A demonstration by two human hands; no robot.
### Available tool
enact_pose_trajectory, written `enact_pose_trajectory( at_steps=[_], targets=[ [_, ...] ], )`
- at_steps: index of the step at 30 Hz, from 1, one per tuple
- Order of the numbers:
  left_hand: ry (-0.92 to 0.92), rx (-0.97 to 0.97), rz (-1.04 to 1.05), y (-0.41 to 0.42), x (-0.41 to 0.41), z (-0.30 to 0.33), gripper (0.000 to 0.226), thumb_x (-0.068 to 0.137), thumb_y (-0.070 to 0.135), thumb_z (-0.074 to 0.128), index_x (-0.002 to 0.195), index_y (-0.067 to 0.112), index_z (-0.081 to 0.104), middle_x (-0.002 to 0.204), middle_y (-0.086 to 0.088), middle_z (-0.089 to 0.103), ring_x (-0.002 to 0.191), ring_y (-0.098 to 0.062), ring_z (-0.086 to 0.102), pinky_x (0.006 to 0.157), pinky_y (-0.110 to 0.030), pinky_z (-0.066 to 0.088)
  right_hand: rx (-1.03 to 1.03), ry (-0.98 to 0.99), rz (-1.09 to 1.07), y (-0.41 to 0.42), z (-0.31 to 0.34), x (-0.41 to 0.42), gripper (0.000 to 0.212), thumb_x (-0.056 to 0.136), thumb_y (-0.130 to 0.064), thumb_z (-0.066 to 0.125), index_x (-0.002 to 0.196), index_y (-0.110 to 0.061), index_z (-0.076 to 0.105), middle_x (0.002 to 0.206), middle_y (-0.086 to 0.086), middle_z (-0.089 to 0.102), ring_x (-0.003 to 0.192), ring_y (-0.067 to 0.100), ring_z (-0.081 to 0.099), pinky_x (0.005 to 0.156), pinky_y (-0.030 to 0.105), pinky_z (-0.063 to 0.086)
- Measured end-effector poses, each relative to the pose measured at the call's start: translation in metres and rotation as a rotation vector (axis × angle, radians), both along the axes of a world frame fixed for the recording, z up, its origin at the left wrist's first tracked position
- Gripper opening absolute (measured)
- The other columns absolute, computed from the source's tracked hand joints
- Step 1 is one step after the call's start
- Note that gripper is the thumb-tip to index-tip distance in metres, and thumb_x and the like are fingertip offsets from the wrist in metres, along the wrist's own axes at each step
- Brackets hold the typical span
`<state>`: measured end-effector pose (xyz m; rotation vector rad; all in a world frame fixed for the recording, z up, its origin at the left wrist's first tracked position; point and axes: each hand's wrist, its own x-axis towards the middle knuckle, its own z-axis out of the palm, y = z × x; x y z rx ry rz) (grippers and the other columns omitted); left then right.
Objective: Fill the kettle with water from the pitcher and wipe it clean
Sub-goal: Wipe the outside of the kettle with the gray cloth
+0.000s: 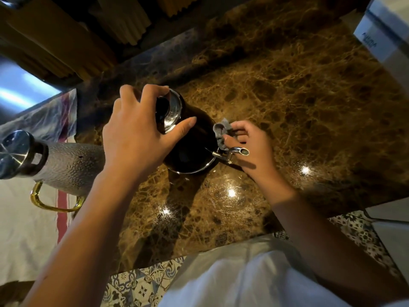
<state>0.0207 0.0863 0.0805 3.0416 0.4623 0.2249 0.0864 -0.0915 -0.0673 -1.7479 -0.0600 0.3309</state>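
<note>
— Marble-patterned counter (287, 103) is seen bearing the dark kettle (190, 147); which step is in hand?

— Wiping, it is judged. The lid is clasped by the left hand (137, 134); a grey cloth (221, 134) is pinched against the body, beside the spout (239, 151), by the right hand (250, 147). Next, fresh sides must be rubbed.

— And the pitcher (66, 165)?

— Left standing at left. Writing on the far box (374, 41) cannot be read.
</note>
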Motion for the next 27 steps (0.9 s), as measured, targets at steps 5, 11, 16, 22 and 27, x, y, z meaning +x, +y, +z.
enact_pose_trajectory(
  at_steps=[5, 11, 16, 22, 27],
  targets=[
    [-0.026, 0.02, 0.021, 0.0, 0.002, -0.002, 0.08, 0.083, 0.083, 0.051, 0.141, 0.028, 0.045, 0.133, -0.011, 0.046, 0.119, -0.032, 0.053, 0.074, -0.039, 0.041, -0.152, -0.151, 0.037, -0.004, -0.004, -0.016, 0.009, 0.087, -0.027, 0.077, 0.091, -0.022, 0.071, 0.077, -0.004, 0.074, 0.071, 0.02, 0.072, 0.064, 0.05, 0.059],
    [-0.045, 0.032, 0.037, 0.001, 0.003, -0.003, 0.082, 0.083, 0.084, 0.049, 0.14, 0.025, 0.045, 0.132, -0.013, 0.047, 0.117, -0.033, 0.054, 0.073, -0.039, 0.041, -0.181, 0.026, 0.074, -0.001, -0.008, -0.033, 0.01, 0.092, -0.033, 0.072, 0.087, -0.026, 0.068, 0.061, -0.002, 0.07, 0.055, 0.017, 0.071, 0.06, 0.049, 0.063],
    [-0.036, 0.067, 0.06, -0.002, 0.004, -0.003, 0.086, 0.082, 0.085, 0.047, 0.141, 0.023, 0.045, 0.134, -0.014, 0.046, 0.118, -0.035, 0.054, 0.072, -0.039, 0.042, -0.08, 0.059, 0.121, 0.002, -0.007, -0.049, 0.007, 0.099, -0.022, 0.067, 0.099, -0.028, 0.069, 0.069, 0.003, 0.072, 0.055, 0.018, 0.072, 0.057, 0.049, 0.063],
    [-0.03, 0.101, 0.067, -0.004, 0.005, -0.003, 0.087, 0.082, 0.084, 0.049, 0.142, 0.021, 0.045, 0.134, -0.016, 0.046, 0.118, -0.037, 0.055, 0.07, -0.04, 0.042, -0.081, 0.055, 0.195, 0.009, -0.008, -0.069, 0.008, 0.095, -0.035, 0.072, 0.092, -0.027, 0.072, 0.07, -0.006, 0.073, 0.059, 0.011, 0.071, 0.059, 0.047, 0.063],
    [-0.028, 0.123, 0.055, -0.003, 0.005, -0.001, 0.089, 0.08, 0.085, 0.05, 0.14, 0.019, 0.045, 0.131, -0.015, 0.048, 0.113, -0.036, 0.057, 0.067, -0.039, 0.042, -0.24, -0.124, 0.251, 0.011, 0.002, -0.081, 0.028, 0.09, -0.047, 0.072, 0.076, -0.03, 0.054, 0.06, -0.015, 0.059, 0.053, 0.007, 0.055, 0.05, 0.03, 0.046]
  ],
)
